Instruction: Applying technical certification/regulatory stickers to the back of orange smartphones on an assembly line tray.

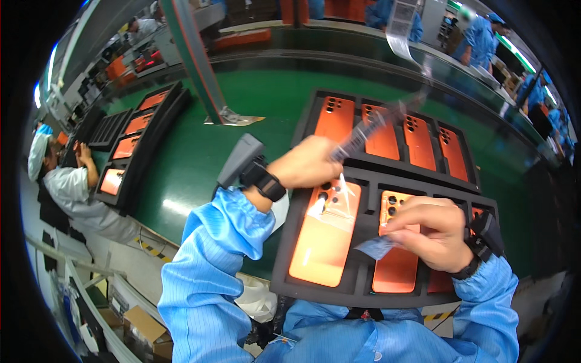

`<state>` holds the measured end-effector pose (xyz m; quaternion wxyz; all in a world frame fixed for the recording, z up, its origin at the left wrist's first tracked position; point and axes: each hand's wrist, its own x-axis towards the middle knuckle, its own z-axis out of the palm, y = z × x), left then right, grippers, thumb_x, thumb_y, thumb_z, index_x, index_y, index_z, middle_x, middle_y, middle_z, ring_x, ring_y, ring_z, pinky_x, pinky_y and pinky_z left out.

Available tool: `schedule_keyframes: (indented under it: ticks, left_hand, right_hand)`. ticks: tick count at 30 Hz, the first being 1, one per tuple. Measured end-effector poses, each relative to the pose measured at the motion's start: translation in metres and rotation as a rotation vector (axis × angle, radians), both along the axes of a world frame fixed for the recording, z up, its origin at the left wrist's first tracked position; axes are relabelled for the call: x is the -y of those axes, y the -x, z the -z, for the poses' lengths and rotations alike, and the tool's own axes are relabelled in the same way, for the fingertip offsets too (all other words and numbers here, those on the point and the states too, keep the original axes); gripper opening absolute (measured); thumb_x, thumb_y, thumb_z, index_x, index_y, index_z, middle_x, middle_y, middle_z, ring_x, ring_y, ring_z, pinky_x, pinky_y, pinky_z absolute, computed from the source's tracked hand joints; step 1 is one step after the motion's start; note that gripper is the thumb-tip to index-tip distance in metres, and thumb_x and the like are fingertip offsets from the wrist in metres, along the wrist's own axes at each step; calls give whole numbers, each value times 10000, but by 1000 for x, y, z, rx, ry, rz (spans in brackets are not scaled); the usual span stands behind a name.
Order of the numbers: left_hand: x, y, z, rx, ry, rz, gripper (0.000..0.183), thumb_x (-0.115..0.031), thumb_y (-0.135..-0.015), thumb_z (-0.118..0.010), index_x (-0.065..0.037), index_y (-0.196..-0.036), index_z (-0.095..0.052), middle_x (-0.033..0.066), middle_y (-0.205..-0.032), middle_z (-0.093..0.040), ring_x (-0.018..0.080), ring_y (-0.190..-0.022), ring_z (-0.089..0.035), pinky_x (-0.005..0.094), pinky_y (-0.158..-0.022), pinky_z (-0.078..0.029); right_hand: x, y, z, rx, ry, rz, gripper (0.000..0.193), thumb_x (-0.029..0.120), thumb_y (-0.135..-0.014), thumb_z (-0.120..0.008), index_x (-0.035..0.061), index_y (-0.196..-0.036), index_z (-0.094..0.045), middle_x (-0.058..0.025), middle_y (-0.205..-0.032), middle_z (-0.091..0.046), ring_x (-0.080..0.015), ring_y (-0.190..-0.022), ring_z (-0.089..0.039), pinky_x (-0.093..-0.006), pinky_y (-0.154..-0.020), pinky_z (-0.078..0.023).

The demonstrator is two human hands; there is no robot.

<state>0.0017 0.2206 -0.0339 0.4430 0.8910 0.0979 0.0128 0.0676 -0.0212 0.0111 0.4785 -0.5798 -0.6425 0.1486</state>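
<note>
A broad, glossy green tabletop (172, 175) bears black, rectangular foam trays: a far tray (417, 173) at two o'clock with four orange phones showing, a near tray (364, 279) at four with more, some partly hidden, and a side tray (173, 109) at ten, also holding orange phones. In the near tray, the flat, glossy orange left phone (318, 257) and second phone (396, 275) should be rigid, smooth and scratch-prone, best held by their long edges. The left hand's (307, 162) grip pinches a clear, dark-marked film strip (370, 128), probably featherlight and floppy, stretching towards two; hold its end. The right hand's (433, 233) grip pinches a small bluish film piece (374, 248) over the second phone, likely limp and easily creased; take a corner.
</note>
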Motion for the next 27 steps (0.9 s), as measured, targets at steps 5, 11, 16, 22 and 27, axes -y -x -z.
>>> schedule_keyframes:
  ticks: [5, 11, 16, 22, 27]
  left_hand:
    - [-21, -7, 16, 164, 583, -115, 92, -105, -758, -572, -15, -740, -578, 3, -658, -535, 73, -562, -476, 207, -526, -379]
    - [-14, -11, 20, 212, 699, -79, 71, -83, -765, -539, -15, -770, -560, 29, -670, -523, 73, -560, -454, 194, -529, -364]
    - [-15, -10, 25, 235, 686, -72, 91, -100, -766, -546, -12, -776, -571, 34, -677, -537, 74, -561, -461, 200, -535, -373]
    - [-17, -6, 25, 271, 701, -66, 114, -130, -770, -565, -16, -775, -577, 35, -666, -549, 70, -564, -469, 197, -536, -370]
    - [-18, -5, 27, 269, 678, -55, 88, -111, -784, -528, -35, -782, -573, 18, -663, -537, 62, -575, -452, 199, -541, -364]
  right_hand:
    - [-28, 9, 45, -112, 182, -27, 127, 101, -805, -666, 1, -880, -643, -70, -767, -639, -146, -650, -598, -260, -565, -458]
    - [-40, 10, 70, -134, 278, 58, 120, 111, -815, -656, -3, -831, -625, -48, -716, -617, -125, -606, -568, -244, -527, -435]
    - [-46, 18, 74, -58, 210, 41, 133, 144, -803, -631, 20, -771, -593, -94, -657, -587, -244, -581, -579, -340, -533, -443]
    - [-49, 20, 73, -12, 226, 37, 129, 140, -798, -629, 24, -758, -588, -96, -660, -584, -268, -589, -580, -360, -531, -442]
    - [-50, 20, 75, 14, 229, 37, 134, 142, -794, -634, 22, -755, -588, -93, -652, -581, -269, -571, -575, -362, -518, -437]
